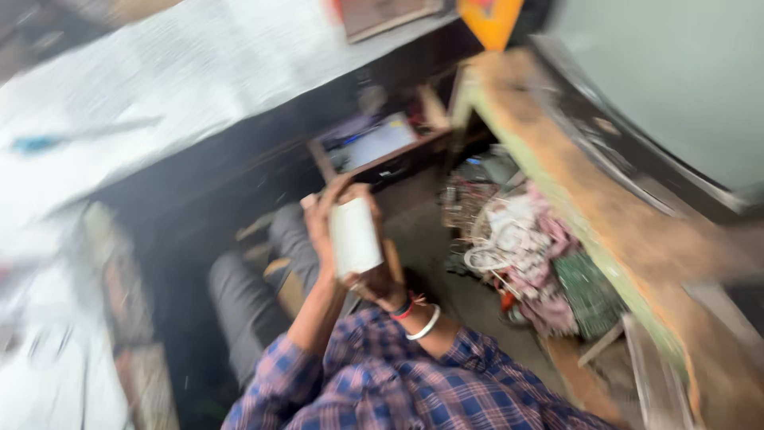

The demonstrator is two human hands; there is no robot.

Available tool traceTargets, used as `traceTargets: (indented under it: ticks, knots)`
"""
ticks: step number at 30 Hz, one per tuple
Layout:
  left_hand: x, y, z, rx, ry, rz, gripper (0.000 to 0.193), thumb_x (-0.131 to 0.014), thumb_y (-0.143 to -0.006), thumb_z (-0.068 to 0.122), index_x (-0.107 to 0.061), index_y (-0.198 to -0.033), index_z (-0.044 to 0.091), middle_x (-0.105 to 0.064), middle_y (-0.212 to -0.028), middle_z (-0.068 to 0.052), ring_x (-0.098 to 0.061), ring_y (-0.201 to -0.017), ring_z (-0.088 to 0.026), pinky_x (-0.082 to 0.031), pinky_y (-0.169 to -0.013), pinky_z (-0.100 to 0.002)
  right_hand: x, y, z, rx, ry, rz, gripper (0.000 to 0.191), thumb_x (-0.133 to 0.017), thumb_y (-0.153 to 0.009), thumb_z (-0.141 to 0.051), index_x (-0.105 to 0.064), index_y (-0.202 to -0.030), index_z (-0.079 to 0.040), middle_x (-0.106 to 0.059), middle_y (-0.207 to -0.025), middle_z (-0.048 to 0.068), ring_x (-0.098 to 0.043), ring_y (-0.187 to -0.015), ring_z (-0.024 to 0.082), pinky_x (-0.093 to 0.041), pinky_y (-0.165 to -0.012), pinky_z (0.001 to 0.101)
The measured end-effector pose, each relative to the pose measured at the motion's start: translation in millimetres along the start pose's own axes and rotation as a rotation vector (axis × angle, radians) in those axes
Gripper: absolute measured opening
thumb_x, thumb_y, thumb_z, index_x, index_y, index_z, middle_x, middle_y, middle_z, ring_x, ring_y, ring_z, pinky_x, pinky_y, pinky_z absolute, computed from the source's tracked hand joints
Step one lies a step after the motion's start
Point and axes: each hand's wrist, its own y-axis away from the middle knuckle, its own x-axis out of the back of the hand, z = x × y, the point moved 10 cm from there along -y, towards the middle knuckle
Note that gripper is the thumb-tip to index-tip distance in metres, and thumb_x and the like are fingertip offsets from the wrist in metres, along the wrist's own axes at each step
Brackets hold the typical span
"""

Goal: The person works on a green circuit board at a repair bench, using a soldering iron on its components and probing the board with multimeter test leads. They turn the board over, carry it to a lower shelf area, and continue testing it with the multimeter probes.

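The view is blurred by motion. Both my hands hold a white cylindrical object (355,236), like a roll or small container, in front of me. My left hand (320,219) grips its left side with the fingers curled over the top. My right hand (380,280) supports it from below and from the right, and that wrist carries a white bangle and red thread. My sleeves are blue and purple plaid. My knees in grey trousers (247,295) show below the hands.
An open drawer (374,147) with papers sticks out of a dark desk ahead. To the right, under a worn wooden bench (605,215), lies a heap of wires, cloth and a green circuit board (585,291). A pale work surface (159,80) fills the upper left.
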Motion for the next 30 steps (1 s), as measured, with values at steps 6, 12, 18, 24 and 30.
traceTargets:
  ticks: [6, 12, 18, 24, 30]
  knots:
    - [16.5, 61.0, 69.7, -0.379, -1.158, 0.697, 0.076, -0.025, -0.11, 0.059, -0.038, -0.159, 0.002, -0.055, -0.143, -0.019, -0.055, -0.115, -0.024, -0.047, -0.102, -0.036, -28.4, -0.9, 9.1, -0.089, -0.123, -0.05, 0.103, -0.051, -0.097, -0.074, -0.022, -0.164, 0.001, -0.038, -0.163, 0.019, -0.04, -0.151, 0.029, -0.031, -0.126, 0.0409]
    - [-23.9, 79.8, 80.2, -0.559, -1.498, 0.674, 0.087, -0.031, -0.105, 0.068, -0.024, -0.166, 0.007, -0.036, -0.162, -0.02, -0.044, -0.139, -0.031, -0.032, -0.122, -0.042, -47.6, 4.7, 39.2, -0.245, -0.377, -0.129, 0.11, -0.055, -0.093, -0.076, -0.02, -0.164, 0.001, -0.046, -0.156, 0.021, -0.046, -0.144, 0.032, -0.033, -0.124, 0.0437]
    - [-74.3, 78.3, 78.4, -0.82, -2.218, 0.317, 0.083, -0.023, -0.106, 0.068, -0.031, -0.162, 0.007, -0.031, -0.169, -0.023, -0.03, -0.16, -0.039, -0.023, -0.129, -0.048, -25.4, 12.5, 89.5, -0.134, 0.014, -0.148, 0.083, -0.041, -0.111, -0.065, -0.04, -0.152, 0.007, -0.051, -0.154, 0.02, -0.054, -0.141, 0.031, -0.039, -0.123, 0.0427]
    - [-68.9, 71.6, 80.4, -0.709, -2.317, 0.119, 0.087, -0.021, -0.104, 0.069, -0.037, -0.158, 0.003, -0.029, -0.167, -0.024, -0.026, -0.159, -0.043, -0.018, -0.129, -0.054, -13.1, 24.1, 87.9, 0.046, 0.172, -0.08, 0.069, -0.042, -0.12, -0.05, -0.03, -0.158, 0.007, -0.046, -0.151, 0.016, -0.051, -0.131, 0.026, -0.042, -0.111, 0.0418]
    - [-63.5, 70.9, 66.7, -0.659, -2.349, 0.049, 0.086, -0.024, -0.102, 0.071, -0.04, -0.157, 0.007, -0.033, -0.166, -0.022, -0.03, -0.159, -0.041, -0.02, -0.13, -0.054, -37.5, 13.3, 53.5, 0.205, 0.299, -0.143, 0.084, -0.054, -0.115, -0.056, -0.014, -0.157, 0.004, -0.036, -0.16, 0.015, -0.045, -0.147, 0.028, -0.038, -0.121, 0.0488]
